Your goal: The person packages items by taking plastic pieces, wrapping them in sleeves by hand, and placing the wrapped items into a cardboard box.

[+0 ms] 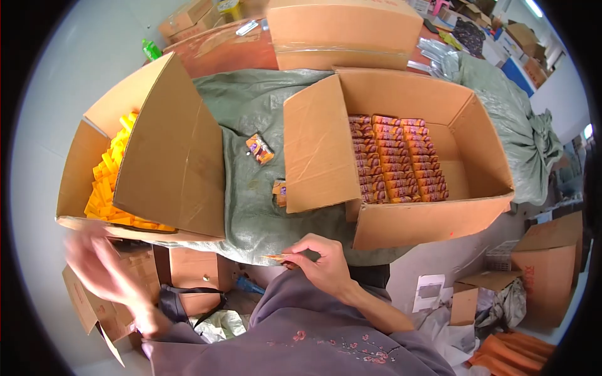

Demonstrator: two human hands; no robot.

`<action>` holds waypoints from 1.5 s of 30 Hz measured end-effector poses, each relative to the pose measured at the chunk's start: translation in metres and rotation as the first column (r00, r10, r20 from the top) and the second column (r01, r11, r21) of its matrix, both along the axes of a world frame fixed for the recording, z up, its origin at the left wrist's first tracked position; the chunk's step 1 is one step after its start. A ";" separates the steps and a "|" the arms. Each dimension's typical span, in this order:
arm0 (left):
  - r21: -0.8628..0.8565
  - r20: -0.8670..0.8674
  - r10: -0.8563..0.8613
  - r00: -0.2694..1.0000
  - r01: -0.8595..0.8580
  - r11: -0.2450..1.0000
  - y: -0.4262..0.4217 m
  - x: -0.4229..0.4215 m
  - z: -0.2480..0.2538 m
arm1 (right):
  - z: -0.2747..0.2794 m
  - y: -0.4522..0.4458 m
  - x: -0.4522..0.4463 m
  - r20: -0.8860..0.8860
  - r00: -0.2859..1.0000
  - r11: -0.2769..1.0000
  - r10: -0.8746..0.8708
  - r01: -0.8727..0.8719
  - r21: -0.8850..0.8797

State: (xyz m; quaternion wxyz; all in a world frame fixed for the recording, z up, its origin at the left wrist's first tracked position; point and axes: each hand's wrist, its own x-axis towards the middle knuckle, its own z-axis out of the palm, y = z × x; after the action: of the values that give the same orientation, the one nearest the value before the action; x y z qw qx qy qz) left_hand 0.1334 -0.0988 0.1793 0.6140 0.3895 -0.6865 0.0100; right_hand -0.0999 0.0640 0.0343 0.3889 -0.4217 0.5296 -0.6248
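Note:
My right hand (323, 263) is closed in a pinch on a thin orange printed piece (272, 257), seen nearly edge-on above my lap; it looks like a flat small carton. My left hand (97, 266) is smeared by motion just below the front edge of the left cardboard box (169, 150), so its fingers cannot be made out. Inside that box lies a heap of yellow-orange pieces (110, 169). The right cardboard box (433, 219) holds rows of small orange-and-purple printed packs (398, 163).
Two small printed packs, one farther back (260, 148) and one half under the box flap (279, 193), lie on the green woven sheet (251, 94). A closed carton (345, 37) stands behind. A stuffed green sack (508, 119) is at the right, with more cartons (549, 269) below.

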 end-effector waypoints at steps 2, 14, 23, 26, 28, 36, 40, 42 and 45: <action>0.158 0.331 -0.093 0.939 0.042 0.987 -0.047 -0.026 0.076 | -0.007 0.009 -0.001 0.029 1.000 0.999 -0.013 0.012 0.048; 0.898 0.304 -0.827 0.473 -0.433 0.082 -0.277 0.040 -0.001 | -0.014 0.023 0.001 -0.003 0.994 0.994 -0.108 0.108 0.029; 0.843 0.402 -0.808 0.432 -0.518 0.143 -0.286 0.038 -0.010 | -0.014 0.017 0.006 0.074 0.993 0.995 -0.096 0.093 0.047; 0.821 0.450 -0.792 0.412 -0.540 0.186 -0.284 0.034 -0.010 | -0.016 0.016 0.007 0.064 0.995 0.995 -0.077 0.073 0.062; 0.808 0.493 -0.772 0.401 -0.541 0.235 -0.282 0.030 -0.005 | -0.016 0.016 0.009 0.066 0.995 0.996 -0.072 0.069 0.058; 0.349 -0.048 -0.287 0.957 0.285 0.893 -0.102 -0.020 0.096 | -0.026 0.026 0.002 0.137 0.984 0.994 -0.112 0.112 0.013; 0.463 -0.397 -0.598 0.696 0.715 0.524 0.039 -0.062 0.021 | -0.026 0.023 0.001 0.065 0.988 0.990 -0.139 0.139 0.011; 0.566 0.074 -0.828 0.556 0.660 0.494 0.052 -0.093 -0.012 | -0.027 0.021 0.004 0.085 0.982 0.986 -0.169 0.169 0.004; 0.629 -0.369 -0.749 0.551 0.741 0.236 0.064 -0.111 -0.086 | -0.031 0.024 0.002 0.027 0.975 0.975 -0.220 0.220 0.007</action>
State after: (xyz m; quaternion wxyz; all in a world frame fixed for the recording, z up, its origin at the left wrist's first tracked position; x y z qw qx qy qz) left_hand 0.0228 -0.0344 0.0933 0.3292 0.2248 -0.7311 -0.5537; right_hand -0.0980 0.0880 0.0035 0.3254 -0.3510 0.5688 -0.6688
